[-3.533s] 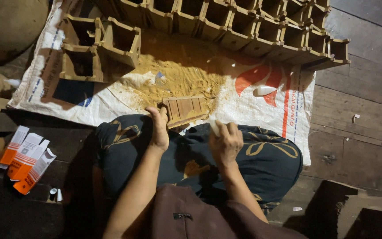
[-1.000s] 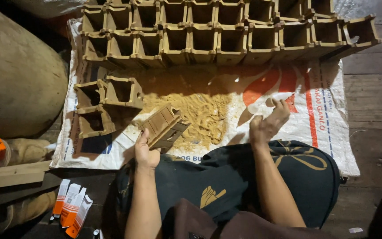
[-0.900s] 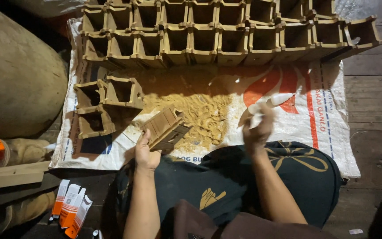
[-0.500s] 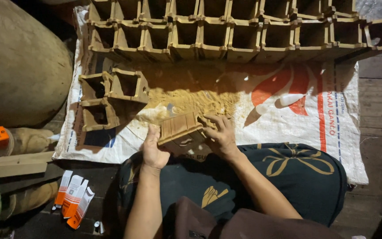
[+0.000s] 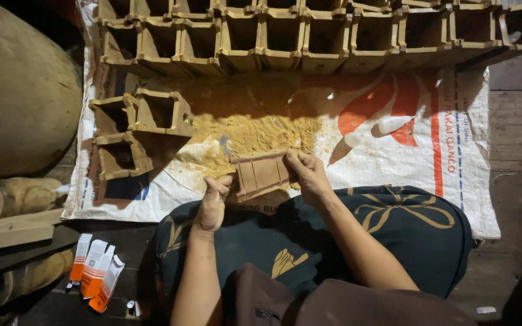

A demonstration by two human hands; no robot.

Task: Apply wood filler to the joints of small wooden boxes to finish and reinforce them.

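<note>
A small ribbed wooden box piece is held flat over my lap, above a pile of sawdust. My left hand grips its lower left corner. My right hand holds its right edge, fingers curled over the top. Both hands rest against the dark patterned cloth across my knees.
A white woven sack is spread on the wooden floor. Several square wooden boxes stand in rows at its far edge, with a few more wooden boxes at the left. A white tube lies on the sack. Orange-and-white cartons lie at lower left beside a large burlap bag.
My right hand reached out to the right over the sack, then came back and took hold of the wooden piece. The piece now lies flatter, held by both hands.
</note>
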